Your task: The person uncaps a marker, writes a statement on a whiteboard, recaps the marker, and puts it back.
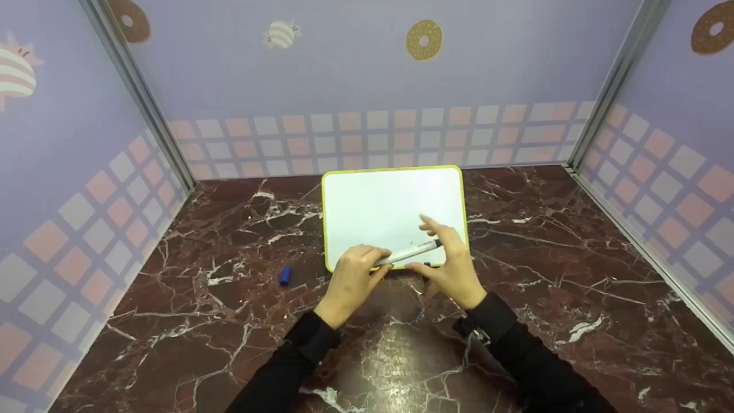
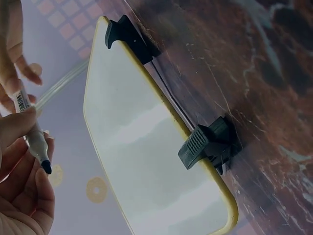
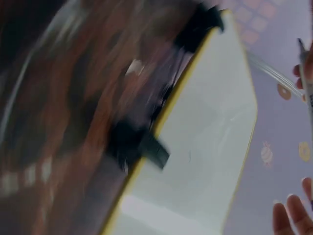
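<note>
My left hand (image 1: 354, 274) pinches a white marker pen (image 1: 408, 252) between thumb and fingers, in front of the lower part of the whiteboard (image 1: 390, 212). In the left wrist view the marker's dark nib (image 2: 46, 167) is bare and sticks out past the left fingers. My right hand (image 1: 456, 264) is at the marker's other, dark-ended side, with thumb and fingers spread apart. Fingertips of the right hand (image 3: 293, 218) show straight at the lower right of its wrist view. A blue cap (image 1: 285, 276) lies on the table, left of the left hand.
The yellow-framed whiteboard leans back on a stand with black clips (image 2: 198, 147) gripping its lower edge. Below is a dark red marbled table (image 1: 189, 332). Lilac panels (image 1: 355, 74) with pink and white squares enclose the back and sides.
</note>
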`<state>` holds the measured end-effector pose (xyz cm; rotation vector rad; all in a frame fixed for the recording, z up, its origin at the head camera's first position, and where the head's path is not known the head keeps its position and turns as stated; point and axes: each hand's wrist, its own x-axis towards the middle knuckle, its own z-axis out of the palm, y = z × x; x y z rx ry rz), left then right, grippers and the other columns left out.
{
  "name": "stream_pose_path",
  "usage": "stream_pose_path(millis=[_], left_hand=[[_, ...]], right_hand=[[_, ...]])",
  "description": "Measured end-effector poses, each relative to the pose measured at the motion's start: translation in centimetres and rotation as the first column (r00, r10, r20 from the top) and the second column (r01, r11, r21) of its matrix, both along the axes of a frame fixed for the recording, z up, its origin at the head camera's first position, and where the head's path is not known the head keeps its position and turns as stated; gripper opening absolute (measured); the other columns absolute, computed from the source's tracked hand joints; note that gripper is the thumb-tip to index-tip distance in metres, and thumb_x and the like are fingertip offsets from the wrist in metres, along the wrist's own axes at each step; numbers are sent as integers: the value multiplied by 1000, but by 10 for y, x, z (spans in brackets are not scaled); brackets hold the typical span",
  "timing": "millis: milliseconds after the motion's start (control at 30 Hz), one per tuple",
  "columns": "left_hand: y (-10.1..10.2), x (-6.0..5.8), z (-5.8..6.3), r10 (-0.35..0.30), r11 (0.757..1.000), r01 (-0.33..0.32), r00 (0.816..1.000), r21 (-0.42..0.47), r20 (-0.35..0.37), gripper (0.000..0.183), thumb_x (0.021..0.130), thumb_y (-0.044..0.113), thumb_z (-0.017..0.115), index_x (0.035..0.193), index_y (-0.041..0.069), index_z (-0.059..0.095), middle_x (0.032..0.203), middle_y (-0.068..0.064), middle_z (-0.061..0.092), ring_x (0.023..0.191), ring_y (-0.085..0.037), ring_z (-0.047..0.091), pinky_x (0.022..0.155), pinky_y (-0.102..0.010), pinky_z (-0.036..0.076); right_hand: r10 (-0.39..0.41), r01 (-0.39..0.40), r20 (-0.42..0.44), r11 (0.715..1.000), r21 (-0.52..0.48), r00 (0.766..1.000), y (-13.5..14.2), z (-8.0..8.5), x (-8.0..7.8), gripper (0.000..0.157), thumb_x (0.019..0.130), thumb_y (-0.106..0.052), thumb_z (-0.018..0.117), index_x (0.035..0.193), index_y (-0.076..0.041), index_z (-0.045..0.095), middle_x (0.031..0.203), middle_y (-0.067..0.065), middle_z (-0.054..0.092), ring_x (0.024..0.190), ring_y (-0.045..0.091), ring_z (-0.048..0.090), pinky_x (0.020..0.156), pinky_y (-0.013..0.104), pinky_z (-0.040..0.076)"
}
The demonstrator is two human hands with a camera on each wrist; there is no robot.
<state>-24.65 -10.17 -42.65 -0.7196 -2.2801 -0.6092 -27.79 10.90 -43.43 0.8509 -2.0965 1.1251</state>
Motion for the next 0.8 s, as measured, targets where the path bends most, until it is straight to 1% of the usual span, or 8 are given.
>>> stream_pose_path(millis=[67, 133, 233, 333, 500, 633, 733, 800], left_hand=[[0, 0, 1, -9, 1000, 9, 1000, 10, -8, 19, 81, 12, 80, 98, 6, 74, 91, -5, 74, 82, -18, 69, 78, -31, 56], [0, 0, 2, -14, 1000, 14, 1000, 13, -24, 19, 81, 12, 80, 99, 7, 74, 91, -5, 74, 83, -18, 69, 77, -31, 56], [0, 1, 3, -18, 1000, 19, 999, 17, -44, 20, 81, 13, 80, 99, 7, 74, 92, -4, 74, 83, -17, 68, 77, -30, 56], [0, 2, 3, -19, 1000, 20, 998, 15, -52, 21, 81, 13, 81, 99, 7, 74, 92, -4, 74, 83, -18, 68, 78, -31, 55], [2, 2, 3, -25, 1000, 25, 998, -8, -50, 19, 82, 13, 80, 99, 9, 74, 92, -4, 73, 84, -18, 68, 78, -31, 55], [2, 2, 1, -36, 999, 35, 998, -28, -45, 20, 81, 14, 80, 100, 9, 74, 93, -4, 74, 85, -17, 68, 80, -30, 56], [-1, 0, 1, -47, 999, 46, 999, -25, -26, 25, 80, 15, 82, 102, 8, 74, 95, -5, 74, 86, -18, 69, 81, -30, 57], [-4, -2, 2, -55, 998, 55, 998, -4, -2, 32, 78, 18, 83, 107, 7, 74, 98, -7, 75, 88, -19, 70, 82, -30, 57]], right_hand=[[70, -49, 161, 990, -132, 985, 0, 0, 0, 83, 72, -10, 88, 145, -7, 49, 123, 13, 64, 108, 30, 59, 91, 38, 54], [162, -83, 285, 960, -269, 945, -1, -1, -1, 78, 76, -5, 84, 145, -6, 49, 122, 15, 64, 105, 28, 61, 88, 37, 56], [332, -132, 387, 878, -461, 860, -4, -3, -1, 66, 80, 4, 78, 140, 2, 52, 120, 20, 64, 103, 24, 64, 88, 36, 57], [486, -149, 440, 781, -606, 755, -7, -6, 0, 54, 83, 5, 74, 133, 9, 55, 117, 18, 66, 98, 17, 66, 84, 30, 57], [630, -144, 479, 684, -715, 611, -11, -13, 4, 30, 88, 2, 69, 118, -5, 69, 112, 4, 72, 94, 13, 67, 78, 23, 54], [672, -156, 472, 653, -741, 570, -15, -17, 7, 25, 92, 3, 64, 108, -13, 73, 109, 1, 71, 93, 11, 68, 82, 23, 56], [676, -147, 457, 637, -757, 578, -20, -18, 7, 20, 92, 3, 64, 105, -9, 73, 105, 3, 70, 89, 11, 68, 82, 23, 58], [671, -131, 428, 615, -778, 606, -24, -17, 5, 18, 92, 4, 63, 101, -8, 73, 100, 4, 69, 85, 12, 68, 80, 24, 58]])
